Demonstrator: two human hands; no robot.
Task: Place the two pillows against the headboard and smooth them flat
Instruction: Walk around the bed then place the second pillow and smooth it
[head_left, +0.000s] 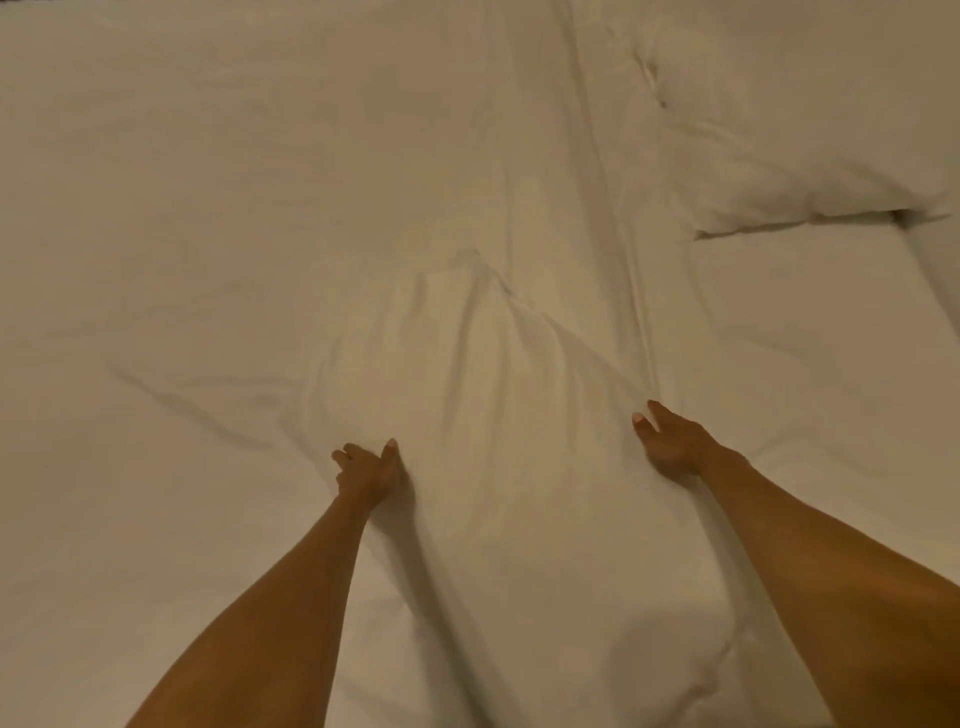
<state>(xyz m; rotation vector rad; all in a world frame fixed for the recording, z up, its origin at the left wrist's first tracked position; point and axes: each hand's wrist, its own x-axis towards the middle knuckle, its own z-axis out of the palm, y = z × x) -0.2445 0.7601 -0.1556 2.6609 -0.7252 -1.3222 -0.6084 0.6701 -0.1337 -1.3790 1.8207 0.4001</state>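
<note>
A white pillow (493, 441) lies lengthwise on the white bed in the middle of the view, creased along its length. My left hand (366, 470) is at its left edge, fingers curled into the fabric and thumb on top. At the pillow's right edge, my right hand (667, 441) lies with fingers stretched out and thumb apart, pressed against the cloth. A second white pillow (779, 135) rests at the far right of the bed, out of reach of both hands. No headboard is in view.
The white bed sheet (182, 208) fills the whole view, with a long fold (613, 208) running from top to bottom between the two pillows. A few shallow wrinkles (208, 410) cross the sheet at left.
</note>
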